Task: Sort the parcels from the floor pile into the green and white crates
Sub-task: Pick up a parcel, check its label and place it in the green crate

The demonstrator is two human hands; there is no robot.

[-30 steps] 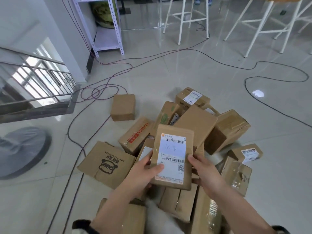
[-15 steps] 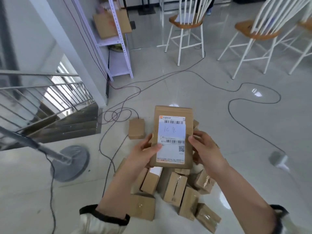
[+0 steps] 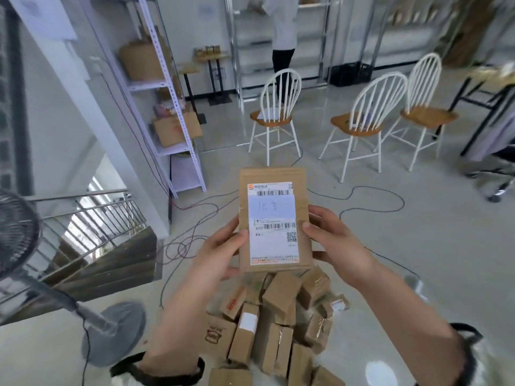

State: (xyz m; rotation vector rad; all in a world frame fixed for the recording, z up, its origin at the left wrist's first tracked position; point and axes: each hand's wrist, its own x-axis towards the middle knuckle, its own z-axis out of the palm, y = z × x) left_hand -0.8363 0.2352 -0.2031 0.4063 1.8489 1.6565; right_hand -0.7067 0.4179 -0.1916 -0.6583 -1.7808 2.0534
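Observation:
I hold a flat brown cardboard parcel [image 3: 274,221] upright in front of me, its white shipping label with handwriting and barcodes facing me. My left hand [image 3: 220,250] grips its left edge with the thumb on the front. My right hand [image 3: 333,238] grips the right edge the same way. Below my hands, the floor pile of brown parcels [image 3: 276,321] lies on the pale tiles. No green or white crate is in view.
A standing fan [image 3: 25,246] and a stair railing [image 3: 92,218] are at my left. A white metal shelf [image 3: 164,107] holds boxes. Three white chairs [image 3: 359,118] stand ahead, cables [image 3: 195,232] trail over the floor, and a person [image 3: 282,32] stands at the far shelving.
I have risen with the parcel held in both hands; the view tilted up, so the pile now lies low and smaller, and the chairs and far shelving came into sight.

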